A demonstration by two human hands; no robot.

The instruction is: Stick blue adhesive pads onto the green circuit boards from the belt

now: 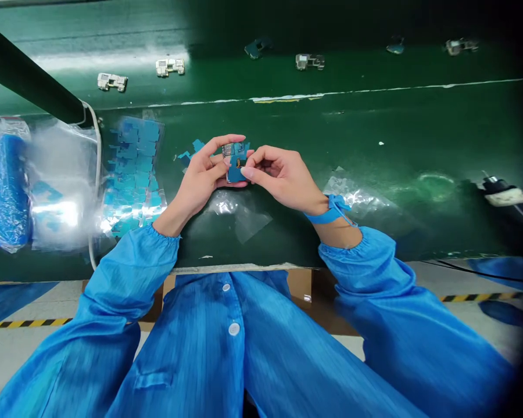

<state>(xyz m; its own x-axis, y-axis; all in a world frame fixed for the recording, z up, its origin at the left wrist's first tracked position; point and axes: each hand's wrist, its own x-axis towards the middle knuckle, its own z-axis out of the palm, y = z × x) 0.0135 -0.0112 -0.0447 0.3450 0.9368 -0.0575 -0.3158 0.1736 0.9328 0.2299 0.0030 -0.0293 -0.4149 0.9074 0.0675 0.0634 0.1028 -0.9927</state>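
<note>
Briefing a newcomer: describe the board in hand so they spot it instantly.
On the green belt, look near its front edge where the left hand and right hand meet. Pinched between them is the small board, blue with a silver top; the parts farther back lie untouched.

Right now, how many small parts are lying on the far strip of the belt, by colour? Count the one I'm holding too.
Silver parts: 4
Blue parts: 2
Held part, between left hand and right hand: 1
Total: 7
</note>
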